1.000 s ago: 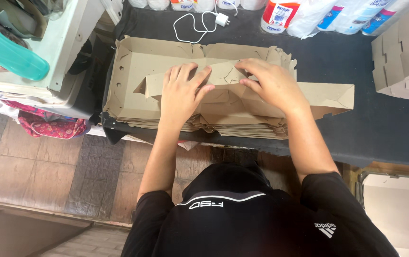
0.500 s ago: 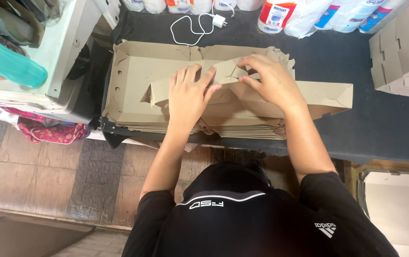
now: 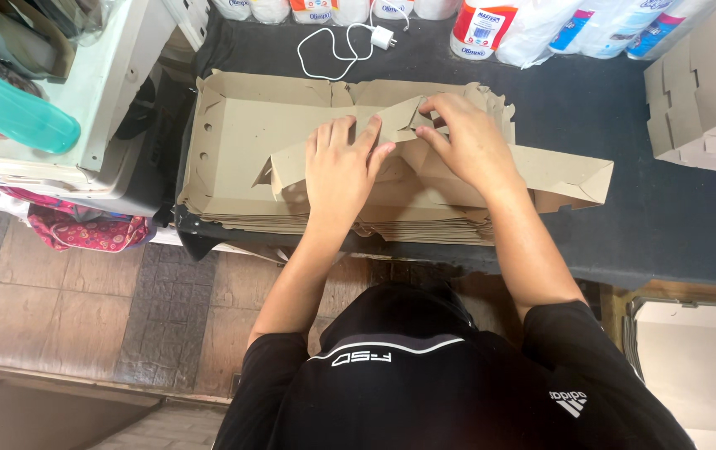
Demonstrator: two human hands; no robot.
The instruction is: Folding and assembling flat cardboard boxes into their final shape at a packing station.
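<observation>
A stack of flat brown cardboard blanks point(image 3: 233, 142) lies on a dark-covered table point(image 3: 675, 225). On top of it sits a partly folded blank point(image 3: 566, 175) that reaches out to the right. My left hand point(image 3: 341, 171) lies flat on the middle of this blank, fingertips at a raised triangular flap point(image 3: 400, 117). My right hand point(image 3: 470, 142) is just to the right, with its fingers curled over the same flap and pinching it. The two hands almost touch at the fingertips.
A white charger with its cable point(image 3: 333, 46) lies behind the stack, beside several bottles and packs point(image 3: 479, 29). Folded pale boxes point(image 3: 704, 92) are piled at the right. A white cabinet with a teal bottle point(image 3: 8, 108) stands left, a pink bag point(image 3: 83, 229) below it.
My left hand has slid up and right toward the flap. The right hand has shifted slightly left, so both now meet at the raised flap.
</observation>
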